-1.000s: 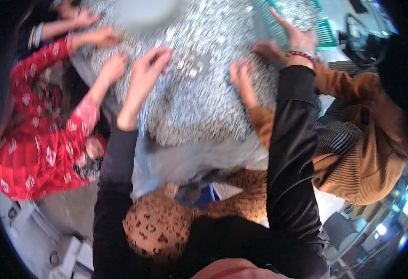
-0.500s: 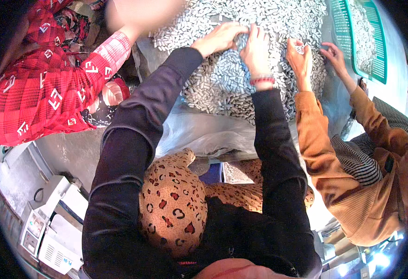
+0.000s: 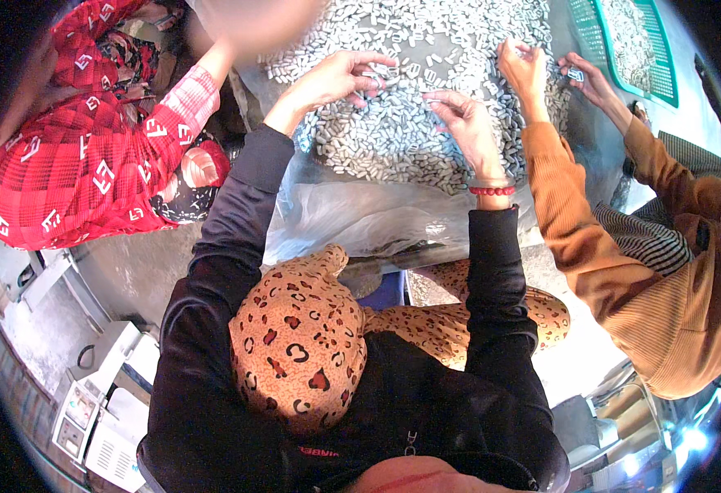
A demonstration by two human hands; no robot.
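A broad heap of small pale-grey pieces (image 3: 368,160), many of them slim and rectangular, lies spread in front of me. My left hand (image 3: 336,80) is over the heap's left part, with its fingers reaching right and spread apart. Opposite it, my right hand (image 3: 469,131) hovers above the right part, its fingers loosely curved and apart, pointing left. A red bead bracelet (image 3: 492,191) circles my right wrist. I see no piece plainly gripped in either hand, though loose pieces lie close to the fingertips.
Clear plastic sheeting (image 3: 360,226) covers the table's near edge. At right, a co-worker in an orange sleeve (image 3: 570,205) holds a small buckle-like piece (image 3: 575,75) beside a green basket (image 3: 664,66) of pieces. Another person in red plaid (image 3: 89,181) reaches in from the left.
My hands were close together over the heap; now they are apart and nearer to me, the left moved left, the right moved down. A thinly covered patch shows in the heap beyond them.
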